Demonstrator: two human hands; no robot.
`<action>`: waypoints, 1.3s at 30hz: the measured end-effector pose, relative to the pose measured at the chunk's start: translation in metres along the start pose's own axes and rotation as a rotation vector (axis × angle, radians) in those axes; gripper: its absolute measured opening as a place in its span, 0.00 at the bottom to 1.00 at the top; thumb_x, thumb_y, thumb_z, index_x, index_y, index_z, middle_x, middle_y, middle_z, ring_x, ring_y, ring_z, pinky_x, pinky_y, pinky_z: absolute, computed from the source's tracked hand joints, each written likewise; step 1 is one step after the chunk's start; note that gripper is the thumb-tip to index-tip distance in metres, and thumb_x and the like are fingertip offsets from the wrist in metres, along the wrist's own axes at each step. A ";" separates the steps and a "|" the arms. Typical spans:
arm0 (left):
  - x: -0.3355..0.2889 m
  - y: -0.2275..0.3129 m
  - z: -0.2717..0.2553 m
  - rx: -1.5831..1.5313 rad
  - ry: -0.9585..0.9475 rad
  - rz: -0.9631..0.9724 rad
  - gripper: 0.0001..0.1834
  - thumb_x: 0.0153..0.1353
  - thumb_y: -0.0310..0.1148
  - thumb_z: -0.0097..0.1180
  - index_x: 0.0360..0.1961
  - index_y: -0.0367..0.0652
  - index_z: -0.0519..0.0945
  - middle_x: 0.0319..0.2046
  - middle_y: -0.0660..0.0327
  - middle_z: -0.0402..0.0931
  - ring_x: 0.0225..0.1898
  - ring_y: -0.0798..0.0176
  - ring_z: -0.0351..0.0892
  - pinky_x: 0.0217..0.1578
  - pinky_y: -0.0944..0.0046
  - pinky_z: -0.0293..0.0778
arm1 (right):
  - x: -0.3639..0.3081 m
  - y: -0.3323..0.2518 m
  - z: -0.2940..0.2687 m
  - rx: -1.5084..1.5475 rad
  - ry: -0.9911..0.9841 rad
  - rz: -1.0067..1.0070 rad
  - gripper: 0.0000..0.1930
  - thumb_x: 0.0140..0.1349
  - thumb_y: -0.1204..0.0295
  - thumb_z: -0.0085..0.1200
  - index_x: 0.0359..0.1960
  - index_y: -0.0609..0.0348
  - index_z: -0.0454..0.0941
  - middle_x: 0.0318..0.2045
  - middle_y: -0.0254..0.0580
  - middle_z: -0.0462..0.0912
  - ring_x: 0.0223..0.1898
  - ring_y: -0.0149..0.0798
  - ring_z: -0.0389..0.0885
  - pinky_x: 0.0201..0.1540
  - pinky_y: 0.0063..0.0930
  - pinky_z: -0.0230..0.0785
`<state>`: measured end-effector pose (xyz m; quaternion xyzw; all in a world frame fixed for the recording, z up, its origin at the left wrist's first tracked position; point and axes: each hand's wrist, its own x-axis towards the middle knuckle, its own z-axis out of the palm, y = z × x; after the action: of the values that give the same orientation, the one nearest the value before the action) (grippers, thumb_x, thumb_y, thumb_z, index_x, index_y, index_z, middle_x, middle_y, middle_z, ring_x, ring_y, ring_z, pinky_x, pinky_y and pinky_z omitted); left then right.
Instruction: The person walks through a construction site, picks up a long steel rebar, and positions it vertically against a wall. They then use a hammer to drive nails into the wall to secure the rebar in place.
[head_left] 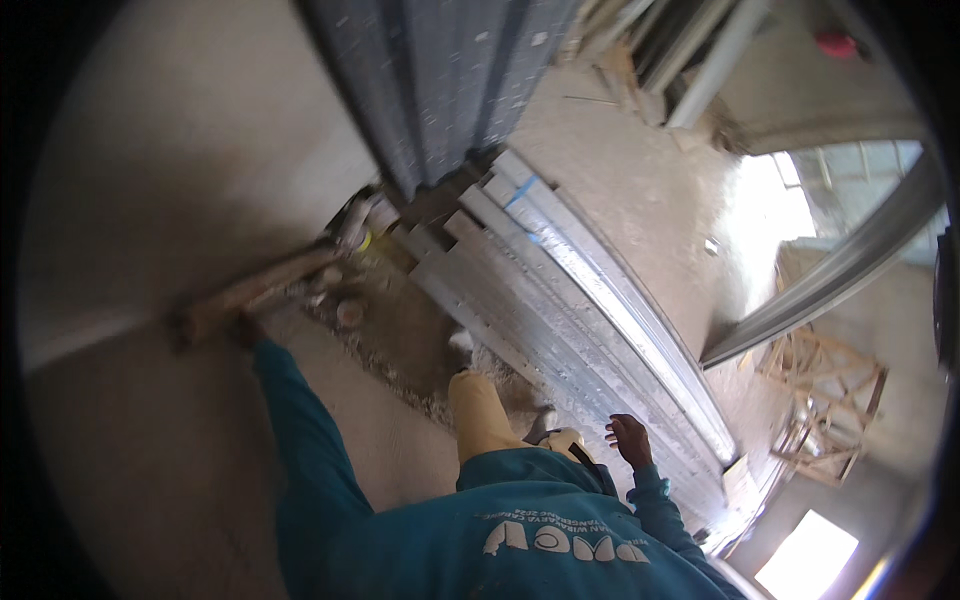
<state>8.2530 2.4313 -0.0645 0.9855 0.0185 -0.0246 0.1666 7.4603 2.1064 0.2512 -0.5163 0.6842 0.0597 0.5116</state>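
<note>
My left arm stretches out to the left, and my left hand (246,331) is at the lower edge of a long wooden board (270,283). The hand appears closed on the board, though it is dark and blurred there and the fingers are mostly hidden. The board runs along the pale wall (190,150), its far end close to a small cluttered heap (358,222). On my right side, my right hand (628,440) hangs with fingers apart and nothing in it. Below that hand lies a stack of long silvery metal profiles (560,290).
Tall grey corrugated sheets (430,80) stand at the far side. Rubble and a round can-like object (350,314) lie on the floor by my feet. A curved-looking metal beam (840,280) and a wooden frame (830,400) are at the right. Long boards (690,50) lean at the back.
</note>
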 end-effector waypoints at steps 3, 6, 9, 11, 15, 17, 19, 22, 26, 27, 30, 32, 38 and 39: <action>-0.040 0.007 -0.013 0.378 -0.170 -0.036 0.25 0.70 0.39 0.38 0.68 0.53 0.60 0.63 0.66 0.67 0.58 0.62 0.73 0.54 0.60 0.71 | -0.007 0.014 0.004 0.035 0.033 -0.047 0.15 0.66 0.67 0.47 0.48 0.64 0.76 0.35 0.46 0.84 0.31 0.36 0.84 0.31 0.29 0.76; -0.078 0.000 -0.037 0.741 -0.333 0.283 0.26 0.63 0.44 0.51 0.62 0.51 0.70 0.60 0.67 0.69 0.57 0.62 0.73 0.55 0.66 0.71 | -0.009 0.041 0.008 -0.042 0.080 -0.104 0.16 0.67 0.65 0.45 0.46 0.66 0.76 0.33 0.47 0.84 0.30 0.37 0.84 0.30 0.30 0.78; -0.108 0.011 -0.048 -0.325 -0.301 -0.099 0.28 0.63 0.49 0.53 0.59 0.45 0.72 0.57 0.60 0.72 0.57 0.55 0.72 0.58 0.62 0.67 | -0.010 0.068 0.010 0.002 0.102 -0.041 0.17 0.66 0.65 0.45 0.45 0.68 0.77 0.33 0.48 0.84 0.28 0.38 0.84 0.28 0.30 0.78; -0.128 0.038 -0.048 -0.866 -0.135 -0.478 0.29 0.63 0.52 0.51 0.56 0.41 0.74 0.54 0.56 0.74 0.55 0.53 0.74 0.57 0.59 0.67 | -0.011 0.084 0.011 0.051 0.137 -0.010 0.16 0.62 0.63 0.48 0.41 0.64 0.80 0.31 0.48 0.85 0.28 0.40 0.86 0.32 0.34 0.77; -0.186 0.116 -0.058 -0.673 -0.152 -0.445 0.30 0.63 0.54 0.50 0.48 0.35 0.79 0.47 0.52 0.79 0.51 0.52 0.77 0.53 0.58 0.70 | -0.017 0.116 0.006 0.016 0.222 -0.083 0.15 0.62 0.62 0.48 0.37 0.60 0.81 0.32 0.50 0.85 0.30 0.44 0.85 0.38 0.38 0.77; -0.231 0.159 -0.069 -0.596 -0.205 -0.358 0.31 0.62 0.55 0.50 0.46 0.34 0.81 0.44 0.50 0.81 0.49 0.51 0.78 0.51 0.57 0.71 | -0.018 0.132 0.004 -0.194 0.362 -0.258 0.15 0.59 0.60 0.48 0.35 0.58 0.82 0.36 0.53 0.83 0.40 0.58 0.80 0.44 0.46 0.73; -0.274 0.198 -0.089 -0.510 -0.268 -0.205 0.32 0.61 0.56 0.51 0.47 0.34 0.80 0.42 0.50 0.82 0.47 0.51 0.80 0.51 0.56 0.72 | -0.020 0.149 0.002 -0.171 0.345 -0.168 0.17 0.59 0.59 0.46 0.37 0.56 0.82 0.40 0.54 0.82 0.44 0.57 0.79 0.49 0.47 0.71; -0.338 0.246 -0.126 -0.408 -0.296 0.097 0.29 0.62 0.56 0.49 0.41 0.37 0.82 0.47 0.51 0.79 0.49 0.50 0.78 0.52 0.52 0.71 | -0.026 0.173 0.005 0.105 0.438 -0.104 0.19 0.57 0.57 0.48 0.41 0.56 0.82 0.41 0.51 0.83 0.45 0.56 0.80 0.49 0.44 0.72; -0.433 0.312 -0.162 -0.388 -0.421 0.415 0.29 0.61 0.56 0.50 0.38 0.37 0.83 0.38 0.52 0.81 0.41 0.51 0.80 0.47 0.52 0.72 | -0.024 0.213 0.000 0.249 0.490 -0.112 0.19 0.56 0.58 0.49 0.42 0.57 0.82 0.42 0.54 0.82 0.46 0.57 0.79 0.51 0.45 0.71; -0.462 0.333 -0.172 -0.470 -0.464 0.571 0.29 0.61 0.56 0.51 0.37 0.36 0.83 0.35 0.52 0.82 0.38 0.52 0.80 0.44 0.53 0.72 | -0.021 0.226 -0.007 0.303 0.482 -0.109 0.19 0.56 0.58 0.49 0.42 0.57 0.82 0.42 0.54 0.82 0.46 0.57 0.79 0.51 0.45 0.71; -0.571 0.357 -0.203 -0.502 -0.641 0.800 0.26 0.64 0.52 0.50 0.34 0.36 0.82 0.29 0.57 0.81 0.31 0.58 0.75 0.37 0.58 0.69 | -0.021 0.272 -0.018 0.409 0.542 -0.055 0.18 0.56 0.60 0.50 0.42 0.57 0.81 0.40 0.55 0.82 0.44 0.57 0.80 0.49 0.46 0.72; -0.654 0.372 -0.211 -0.536 -0.790 0.876 0.27 0.64 0.53 0.49 0.32 0.35 0.83 0.29 0.57 0.80 0.30 0.59 0.75 0.36 0.57 0.69 | -0.020 0.312 -0.027 0.507 0.592 -0.069 0.17 0.56 0.61 0.50 0.42 0.57 0.81 0.39 0.56 0.82 0.44 0.58 0.80 0.49 0.46 0.72; -0.898 0.389 -0.241 -0.369 -1.115 1.374 0.27 0.65 0.50 0.50 0.27 0.33 0.81 0.26 0.57 0.79 0.30 0.62 0.75 0.37 0.58 0.69 | -0.030 0.433 -0.060 0.636 0.706 0.073 0.16 0.57 0.61 0.50 0.39 0.57 0.82 0.38 0.56 0.83 0.43 0.58 0.80 0.47 0.47 0.72; -0.936 0.390 -0.248 -0.368 -1.198 1.438 0.26 0.65 0.49 0.50 0.26 0.34 0.81 0.25 0.59 0.79 0.30 0.63 0.74 0.37 0.59 0.69 | -0.038 0.448 -0.067 0.662 0.754 0.045 0.16 0.57 0.61 0.50 0.39 0.57 0.82 0.38 0.56 0.83 0.42 0.58 0.80 0.47 0.47 0.72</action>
<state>7.3471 2.1185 0.3483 0.5428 -0.6768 -0.4138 0.2760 7.0713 2.2964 0.1114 -0.2971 0.8147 -0.3400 0.3638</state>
